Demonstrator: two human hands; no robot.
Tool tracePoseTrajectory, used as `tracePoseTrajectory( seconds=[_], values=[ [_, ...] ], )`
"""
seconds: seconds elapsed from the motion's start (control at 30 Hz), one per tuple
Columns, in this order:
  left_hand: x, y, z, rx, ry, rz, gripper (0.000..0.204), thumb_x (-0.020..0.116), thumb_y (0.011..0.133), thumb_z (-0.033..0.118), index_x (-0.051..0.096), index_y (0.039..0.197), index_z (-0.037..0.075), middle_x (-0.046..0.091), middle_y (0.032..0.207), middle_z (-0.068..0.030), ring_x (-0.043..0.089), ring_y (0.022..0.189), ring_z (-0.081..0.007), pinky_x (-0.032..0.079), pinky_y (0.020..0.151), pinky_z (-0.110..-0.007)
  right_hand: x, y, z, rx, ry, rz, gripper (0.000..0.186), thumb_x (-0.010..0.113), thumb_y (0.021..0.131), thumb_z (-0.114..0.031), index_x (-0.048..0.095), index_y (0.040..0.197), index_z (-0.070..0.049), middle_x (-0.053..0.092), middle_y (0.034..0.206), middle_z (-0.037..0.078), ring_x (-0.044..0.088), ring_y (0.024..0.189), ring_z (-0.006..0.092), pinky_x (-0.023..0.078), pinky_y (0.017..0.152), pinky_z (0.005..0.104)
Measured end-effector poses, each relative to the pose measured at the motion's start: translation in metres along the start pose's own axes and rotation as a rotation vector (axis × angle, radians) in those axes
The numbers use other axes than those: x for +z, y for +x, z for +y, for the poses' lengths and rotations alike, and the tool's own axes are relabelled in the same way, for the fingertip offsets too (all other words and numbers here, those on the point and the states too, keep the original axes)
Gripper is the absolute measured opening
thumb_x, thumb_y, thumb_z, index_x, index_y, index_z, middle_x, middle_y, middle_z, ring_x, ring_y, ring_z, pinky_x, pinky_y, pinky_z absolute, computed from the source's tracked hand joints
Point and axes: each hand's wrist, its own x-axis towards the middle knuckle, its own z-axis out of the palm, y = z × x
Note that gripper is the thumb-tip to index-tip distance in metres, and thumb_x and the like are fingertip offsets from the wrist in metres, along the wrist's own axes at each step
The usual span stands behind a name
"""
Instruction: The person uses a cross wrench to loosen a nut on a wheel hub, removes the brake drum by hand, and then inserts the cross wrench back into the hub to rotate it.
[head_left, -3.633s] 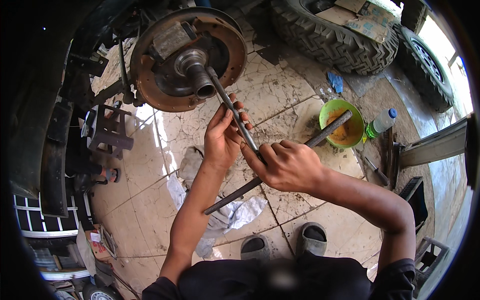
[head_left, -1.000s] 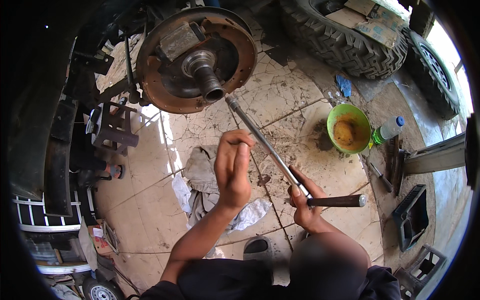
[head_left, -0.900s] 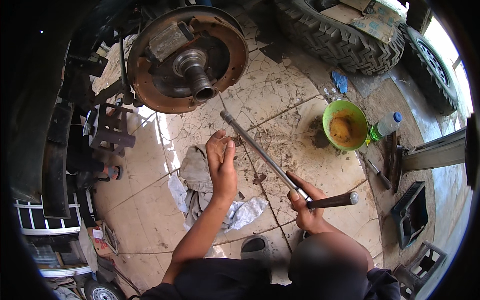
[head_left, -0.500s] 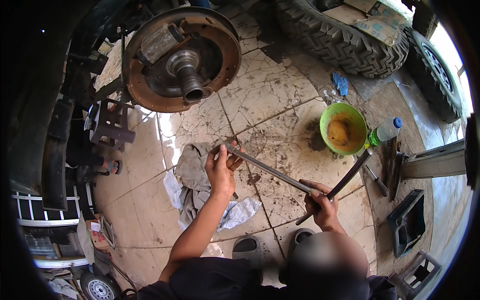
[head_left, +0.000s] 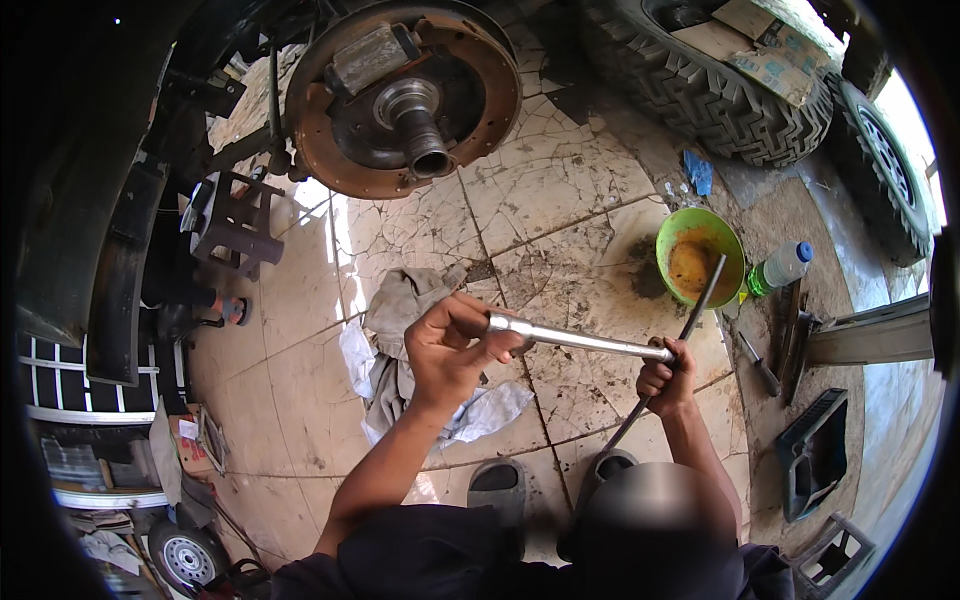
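A long shiny steel bar point(head_left: 590, 338) lies across in front of me, with a thicker collar at its left end. My left hand point(head_left: 450, 350) is closed around that end, thumb and fingers on the collar. At the bar's right end my right hand point(head_left: 667, 378) is wrapped round the place where it meets a thin dark metal rod point(head_left: 708, 290). The rod crosses the bar at a slant, its upper tip in front of the green bowl point(head_left: 665, 250). My right fingers hide how the two are joined. Grey and white rags point(head_left: 405, 300) lie on the floor beyond my left hand.
A rusty brake assembly with a protruding hub point(head_left: 425, 150) stands ahead. Big tyres point(head_left: 740, 110) are at the far right. Near the bowl are a bottle point(head_left: 785, 268) and a screwdriver point(head_left: 765, 370). A plastic stool point(head_left: 240, 225) is at left, a black tray point(head_left: 815, 450) at right.
The steel bar has turned nearer to level, and its left end has come closer to me with my left hand. My right hand has moved up and right; the dark rod's upper end has risen.
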Motion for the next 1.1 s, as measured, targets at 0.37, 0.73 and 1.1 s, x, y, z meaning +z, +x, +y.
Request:
tracePoseTrajectory(
  seconds=[0.37, 0.73, 1.1],
  values=[
    [0.045, -0.032, 0.055, 0.341, 0.132, -0.170, 0.071, 0.089, 0.064, 0.000, 0.038, 0.113, -0.001, 0.066, 0.095, -0.0188, 0.071, 0.093, -0.0243, 0.062, 0.073, -0.028, 0.008, 0.057, 0.096, 0.215, 0.011, 0.093, 0.028, 0.052, 0.087, -0.035, 0.039, 0.066, -0.021, 0.024, 0.048, -0.009, 0.019, 0.037, 0.0066, 0.016, 0.034, 0.0237],
    [0.017, -0.050, 0.070, 0.319, 0.138, -0.077, 0.051, 0.083, 0.076, 0.007, 0.049, 0.111, -0.005, 0.065, 0.097, -0.0163, 0.069, 0.095, -0.0233, 0.059, 0.078, -0.032, 0.044, 0.043, 0.117, 0.146, 0.018, 0.141, 0.027, 0.051, 0.088, -0.036, 0.040, 0.068, -0.022, 0.024, 0.050, -0.008, 0.020, 0.039, 0.0076, 0.016, 0.036, 0.0248],
    [-0.020, -0.041, -0.013, -0.350, -0.535, 0.447, 0.030, 0.045, 0.103, 0.040, 0.051, 0.105, 0.010, 0.064, 0.090, -0.0109, 0.062, 0.081, -0.0251, 0.051, 0.079, -0.042, 0.126, -0.028, 0.118, -0.217, -0.529, -0.230, 0.066, 0.056, 0.091, -0.047, 0.044, 0.133, 0.001, 0.041, 0.076, 0.002, 0.037, 0.052, 0.0105, 0.030, 0.049, 0.0257]
  ],
)
